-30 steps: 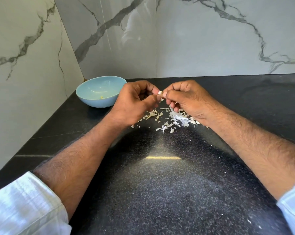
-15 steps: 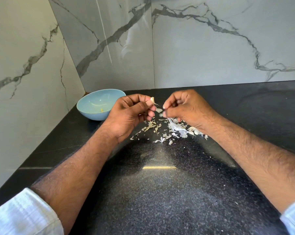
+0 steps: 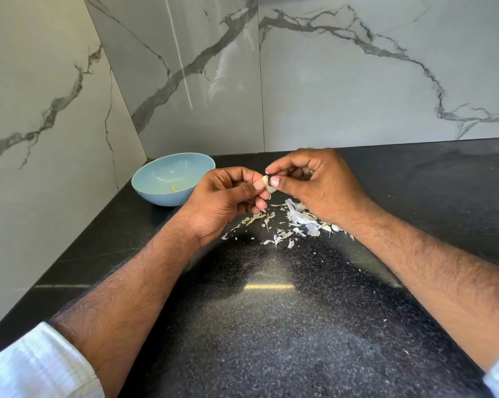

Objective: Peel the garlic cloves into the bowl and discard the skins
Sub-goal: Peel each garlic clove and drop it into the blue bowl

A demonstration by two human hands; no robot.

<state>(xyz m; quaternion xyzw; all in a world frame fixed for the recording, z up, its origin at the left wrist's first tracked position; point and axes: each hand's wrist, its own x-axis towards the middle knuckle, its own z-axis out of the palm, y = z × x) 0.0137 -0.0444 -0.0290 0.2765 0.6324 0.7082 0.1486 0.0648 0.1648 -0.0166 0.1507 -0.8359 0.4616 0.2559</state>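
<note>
Up close, left hand (image 3: 228,196) grip pinching garlic clove (image 3: 265,180), right hand (image 3: 314,179) grip pinching its skin, no writing

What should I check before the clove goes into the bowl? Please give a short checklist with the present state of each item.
1. Left hand holds the garlic clove firmly: ok.
2. Right hand pinches the skin at the clove: ok.
3. Clove fully peeled: cannot tell, the fingers hide most of it.
4. Blue bowl upright and close to the left hand: ok.
5. Skins kept out of the bowl, lying on the counter: ok.
6. Skins discarded: not ok, still on the counter.
</note>
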